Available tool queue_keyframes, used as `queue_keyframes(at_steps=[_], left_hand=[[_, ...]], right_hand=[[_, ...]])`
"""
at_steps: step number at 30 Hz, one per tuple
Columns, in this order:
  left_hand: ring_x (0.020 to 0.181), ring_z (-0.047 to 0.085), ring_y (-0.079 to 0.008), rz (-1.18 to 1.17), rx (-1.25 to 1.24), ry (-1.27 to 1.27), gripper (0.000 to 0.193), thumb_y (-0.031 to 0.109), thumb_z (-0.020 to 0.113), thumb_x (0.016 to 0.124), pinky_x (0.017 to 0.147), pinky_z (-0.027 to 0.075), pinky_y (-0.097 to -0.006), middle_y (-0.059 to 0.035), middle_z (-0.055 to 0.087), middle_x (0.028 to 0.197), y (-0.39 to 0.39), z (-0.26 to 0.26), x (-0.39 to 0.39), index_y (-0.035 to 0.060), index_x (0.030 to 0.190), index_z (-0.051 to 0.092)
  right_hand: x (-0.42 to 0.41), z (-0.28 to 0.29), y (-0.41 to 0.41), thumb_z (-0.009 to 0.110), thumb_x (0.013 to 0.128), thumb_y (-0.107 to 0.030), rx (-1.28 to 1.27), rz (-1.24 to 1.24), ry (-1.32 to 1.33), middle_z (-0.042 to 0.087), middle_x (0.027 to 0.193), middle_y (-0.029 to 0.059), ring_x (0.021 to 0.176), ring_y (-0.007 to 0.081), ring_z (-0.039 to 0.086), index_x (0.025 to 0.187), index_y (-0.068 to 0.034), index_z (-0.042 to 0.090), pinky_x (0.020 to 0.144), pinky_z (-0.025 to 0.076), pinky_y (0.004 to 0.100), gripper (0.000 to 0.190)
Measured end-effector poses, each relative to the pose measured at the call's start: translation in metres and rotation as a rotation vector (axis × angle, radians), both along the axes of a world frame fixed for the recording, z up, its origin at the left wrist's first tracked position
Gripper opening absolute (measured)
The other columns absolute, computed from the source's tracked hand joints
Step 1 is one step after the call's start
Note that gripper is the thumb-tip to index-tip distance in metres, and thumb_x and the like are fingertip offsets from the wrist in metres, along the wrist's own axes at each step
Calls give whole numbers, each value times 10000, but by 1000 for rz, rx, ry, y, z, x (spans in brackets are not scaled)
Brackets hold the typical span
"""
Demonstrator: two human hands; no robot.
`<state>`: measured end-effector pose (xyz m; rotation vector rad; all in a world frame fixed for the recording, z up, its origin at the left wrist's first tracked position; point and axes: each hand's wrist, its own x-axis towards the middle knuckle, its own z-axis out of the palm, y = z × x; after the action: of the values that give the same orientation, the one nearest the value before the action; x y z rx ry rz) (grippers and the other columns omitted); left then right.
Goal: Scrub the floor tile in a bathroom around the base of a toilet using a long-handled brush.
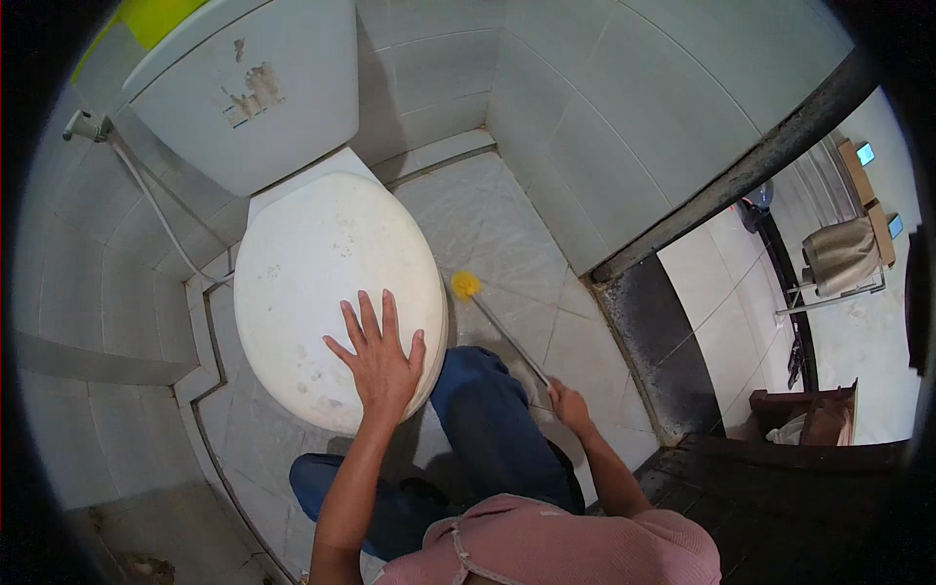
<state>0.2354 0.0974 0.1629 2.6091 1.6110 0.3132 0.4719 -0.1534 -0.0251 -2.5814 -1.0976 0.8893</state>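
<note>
My left hand [385, 362] lies flat with spread fingers on the closed white toilet lid [329, 256], near its front edge. The lid has several dark marks. To the right, my right hand [569, 404] grips the end of the thin metal handle of a toilet brush [510, 338]. The yellow bristle head [465, 285] of the brush is just right of the toilet's side, over the grey floor tiles. Behind the lid stands the toilet tank [256, 95], which bears torn label remains.
At the left wall hangs a bidet sprayer [88, 127] with a white hose [161, 205]. Tiled walls close in at left and behind. To the right, a dark raised threshold [658, 344] and door frame [738, 172] border a room with a cloth on a rack [841, 256].
</note>
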Motion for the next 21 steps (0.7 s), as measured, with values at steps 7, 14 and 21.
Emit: queue_keyframes(at_steps=[7,14,21], left_hand=[[1346,74,-391,8,-3,-19,665,386,489,847,981,12,-681,-176,177,1451,0,3,1,112,1404,250],[1348,74,-392,13,-14,-11,659,389,488,846,976,26,-686,-184,183,1448,1,4,-1,116,1401,259],[1345,74,-395,-11,-13,-10,647,383,490,855,975,29,-686,-193,176,1444,0,6,1,111,1398,265]], right_hand=[[79,-17,14,429,914,-316,182,-136,-139,616,924,223,856,403,587,1189,-106,520,759,465,452,358],[66,10,-138,447,911,-281,212,-179,-110,587,1014,264,943,406,572,1160,-29,545,809,457,429,367],[20,40,-134,463,910,-287,64,-67,-16,603,917,255,888,421,573,1201,-87,511,756,471,441,356]])
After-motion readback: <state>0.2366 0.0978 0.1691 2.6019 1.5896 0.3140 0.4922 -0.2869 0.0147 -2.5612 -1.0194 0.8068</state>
